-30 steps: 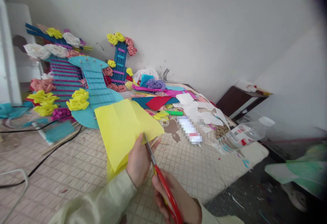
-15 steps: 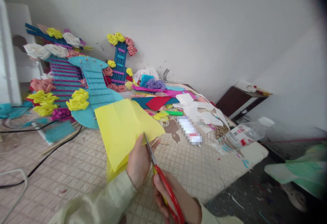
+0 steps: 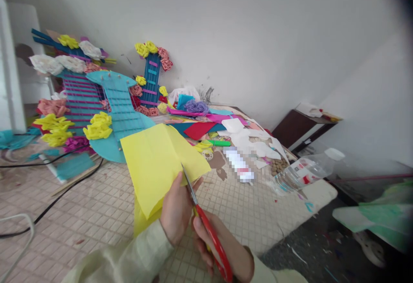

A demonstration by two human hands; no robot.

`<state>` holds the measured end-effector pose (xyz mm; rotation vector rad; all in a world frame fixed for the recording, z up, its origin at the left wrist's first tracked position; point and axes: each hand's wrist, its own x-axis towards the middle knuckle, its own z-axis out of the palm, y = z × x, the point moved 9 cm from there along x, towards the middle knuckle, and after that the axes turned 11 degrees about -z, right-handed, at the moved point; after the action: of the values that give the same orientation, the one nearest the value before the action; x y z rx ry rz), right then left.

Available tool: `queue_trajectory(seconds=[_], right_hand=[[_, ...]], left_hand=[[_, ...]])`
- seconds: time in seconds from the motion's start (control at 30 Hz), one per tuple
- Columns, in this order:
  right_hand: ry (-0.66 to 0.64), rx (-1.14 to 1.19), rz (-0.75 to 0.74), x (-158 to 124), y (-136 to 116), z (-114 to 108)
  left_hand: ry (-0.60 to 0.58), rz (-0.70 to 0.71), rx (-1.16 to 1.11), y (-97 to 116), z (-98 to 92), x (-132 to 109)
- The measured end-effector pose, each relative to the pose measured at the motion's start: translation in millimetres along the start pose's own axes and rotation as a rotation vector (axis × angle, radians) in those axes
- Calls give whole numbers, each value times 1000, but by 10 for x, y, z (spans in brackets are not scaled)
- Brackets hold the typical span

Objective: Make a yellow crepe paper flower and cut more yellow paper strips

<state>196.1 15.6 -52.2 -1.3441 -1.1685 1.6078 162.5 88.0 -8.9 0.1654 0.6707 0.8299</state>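
My left hand [image 3: 176, 207] pinches the lower edge of a folded yellow paper sheet [image 3: 158, 162], holding it up over the tiled table. Gripped by my right hand [image 3: 222, 248], a pair of red-handled scissors [image 3: 206, 227] has its steel blades nearly together, their tips in the paper's lower right edge beside my left thumb. Both cream sleeves show at the bottom of the view.
Blue craft frames with paper flowers [image 3: 97, 98] stand at the back left. Coloured paper scraps [image 3: 206, 121] and white cut-outs [image 3: 251, 141] litter the table's far side. A plastic bottle [image 3: 303, 171] lies at the right. A black cable [image 3: 58, 197] crosses the tiles [image 3: 106, 214] at the left.
The scissor blades have slid a little further up into the paper's edge. My hands and the sheet have shifted slightly up and right.
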Motion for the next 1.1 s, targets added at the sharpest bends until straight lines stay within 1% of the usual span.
queue_trajectory(seconds=[0.2, 0.43, 0.57, 0.67, 0.87, 1.0, 1.1], right_hand=[[-7, -19, -35, 19, -23, 5], [5, 46, -8, 48, 94, -7], [0, 77, -11, 58, 105, -4], [-21, 87, 1, 58, 87, 0], [-3, 56, 23, 44, 74, -46], [-29, 75, 37, 34, 100, -26], [-47, 83, 18, 29, 112, -17]], left_hand=[[63, -80, -1, -53, -29, -41], [80, -113, -6, -96, -54, -32], [79, -127, -7, -106, -54, -26], [72, -106, -15, -83, -62, -22], [30, -67, -42, -45, -36, -24], [-2, -62, -54, -44, -11, -20], [-24, -44, -59, -38, -17, -8]])
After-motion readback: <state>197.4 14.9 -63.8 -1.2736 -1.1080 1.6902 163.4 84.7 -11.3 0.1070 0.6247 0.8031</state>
